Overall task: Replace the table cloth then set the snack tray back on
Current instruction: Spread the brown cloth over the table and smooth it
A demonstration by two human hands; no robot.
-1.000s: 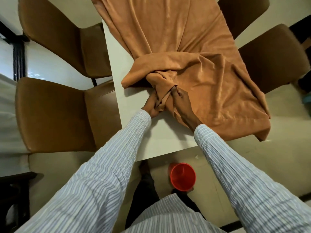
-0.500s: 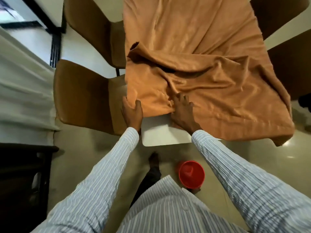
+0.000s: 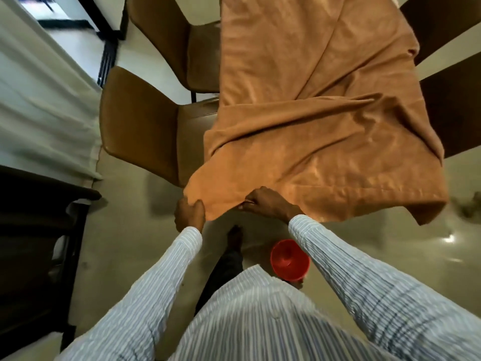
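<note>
While the person is leaning over in a striped shirt, a red bowl (image 3: 290, 263) is sitting on the pale floor just beside their feet, below the right sleeve (image 3: 364, 277). Just past it, both hands are gripping the near hem of the orange table cloth (image 3: 312, 121): the left hand (image 3: 189, 213) is pinching the near left corner of the cloth between thumb and curled fingers, and the right hand (image 3: 268, 201) is closing its fingers over the hem a little further right. The cloth is hanging over the near edge of the table and draping past its near right corner, wrinkled and creased, hiding the tabletop completely. Two brown chairs (image 3: 140, 126) are standing along the left edge of the table, and more dark chairs are showing along the right edge. A pale curtain (image 3: 44, 108) is hanging at far left.
</note>
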